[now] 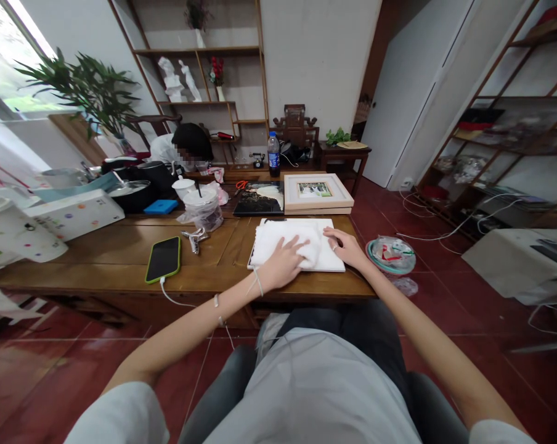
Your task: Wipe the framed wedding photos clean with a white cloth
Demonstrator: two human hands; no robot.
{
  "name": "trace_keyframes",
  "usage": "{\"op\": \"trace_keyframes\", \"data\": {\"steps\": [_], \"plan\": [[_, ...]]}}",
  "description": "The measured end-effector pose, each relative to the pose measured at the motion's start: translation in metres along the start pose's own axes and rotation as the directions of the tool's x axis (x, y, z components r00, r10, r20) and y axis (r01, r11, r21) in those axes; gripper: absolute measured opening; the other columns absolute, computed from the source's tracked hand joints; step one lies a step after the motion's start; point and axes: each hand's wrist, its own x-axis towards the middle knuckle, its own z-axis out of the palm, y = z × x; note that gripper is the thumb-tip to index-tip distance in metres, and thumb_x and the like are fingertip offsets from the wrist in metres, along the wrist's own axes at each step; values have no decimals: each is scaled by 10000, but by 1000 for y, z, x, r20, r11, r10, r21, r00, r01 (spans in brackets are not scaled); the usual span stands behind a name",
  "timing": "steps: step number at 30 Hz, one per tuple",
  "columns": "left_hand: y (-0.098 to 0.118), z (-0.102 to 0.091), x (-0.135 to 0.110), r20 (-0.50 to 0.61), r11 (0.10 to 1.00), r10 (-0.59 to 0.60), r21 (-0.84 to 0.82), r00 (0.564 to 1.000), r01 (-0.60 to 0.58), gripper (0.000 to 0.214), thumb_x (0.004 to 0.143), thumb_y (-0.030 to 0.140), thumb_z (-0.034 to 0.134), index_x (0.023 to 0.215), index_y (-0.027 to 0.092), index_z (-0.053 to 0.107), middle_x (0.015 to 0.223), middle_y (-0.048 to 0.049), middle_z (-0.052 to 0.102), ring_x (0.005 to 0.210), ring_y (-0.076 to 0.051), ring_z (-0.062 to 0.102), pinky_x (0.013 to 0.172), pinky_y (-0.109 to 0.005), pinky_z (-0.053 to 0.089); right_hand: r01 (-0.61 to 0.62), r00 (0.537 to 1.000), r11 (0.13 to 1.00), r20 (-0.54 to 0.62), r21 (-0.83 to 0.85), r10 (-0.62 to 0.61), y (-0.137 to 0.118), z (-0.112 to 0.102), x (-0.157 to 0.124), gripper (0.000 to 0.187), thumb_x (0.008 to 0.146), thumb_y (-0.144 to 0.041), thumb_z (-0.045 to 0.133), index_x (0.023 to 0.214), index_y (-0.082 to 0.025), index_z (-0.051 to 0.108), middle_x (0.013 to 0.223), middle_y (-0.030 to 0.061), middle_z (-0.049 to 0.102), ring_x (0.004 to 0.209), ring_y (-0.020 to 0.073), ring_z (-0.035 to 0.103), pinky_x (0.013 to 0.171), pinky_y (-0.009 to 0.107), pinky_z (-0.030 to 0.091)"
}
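A thin white board (333,258) lies flat near the front edge of the wooden table, with a dark patch showing along its far edge. Over most of it is spread a white fluffy cloth (270,238). My left hand (285,264) rests flat on the cloth, fingers spread. At the board's right edge, my right hand (345,248) has its fingers bent over the rim, holding it; the fingers' undersides are hidden. Just beyond the board are a framed picture (316,190) with a pale wooden frame and a dark, glossy panel (259,198).
Left on the table are a phone (164,259) with a charging cable, a small metal stand (196,238), a bagged white tub (201,206) and a paper cup (20,231). A bottle (273,154) stands behind. Across the table a person (186,145) bends low. A bin (390,254) is on the floor.
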Motion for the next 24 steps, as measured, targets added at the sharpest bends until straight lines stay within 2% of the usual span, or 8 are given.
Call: {"op": "trace_keyframes", "data": {"steps": [4,8,11,18,21,24], "plan": [[37,-8,-34,11,998,46,29,999,-46,296,842,191,499,1101,203,641,1505,-54,308,1390,-323,224,1073,-560,260,0,1000,1000,2,6,0,0,0,0,297,773,-133,514,999,-225,684,1182,64,653,1151,219,573,1026,412,408],[45,-13,-37,15,998,42,43,999,-42,270,844,224,513,1074,216,654,1505,-45,310,1376,-338,252,1059,-568,279,15,1000,1000,3,-13,-15,1,0,0,286,789,-150,498,1005,-190,681,1187,99,647,1152,222,571,1022,405,410],[31,-13,-17,25,1000,1,20,1000,-1,288,863,212,476,1101,217,638,1484,-49,352,1366,-325,281,1050,-553,301,22,1000,999,11,-25,-22,2,0,0,289,793,-156,494,1014,-181,678,1191,105,644,1157,219,568,1022,391,409],[-14,-2,57,10,994,-109,-26,994,110,338,897,278,446,1201,202,573,1464,-90,375,1338,-325,308,1024,-574,315,7,1000,1000,14,-17,-7,2,0,-1,303,785,-147,502,1020,-222,677,1207,70,639,1156,213,567,1024,392,404],[-13,4,75,-9,983,-181,-20,984,180,339,903,275,446,1206,196,575,1460,-108,372,1333,-353,290,1011,-603,304,1,1000,1000,20,-9,0,1,-1,0,307,782,-156,502,1023,-219,682,1211,73,636,1161,221,563,1026,393,401],[6,6,74,-25,970,-242,-12,970,242,323,892,239,459,1173,194,611,1456,-123,369,1321,-401,285,988,-626,307,-7,1000,1000,27,1,7,1,-2,0,340,762,-147,506,1036,-232,687,1216,56,635,1173,234,553,1029,407,397]]}}
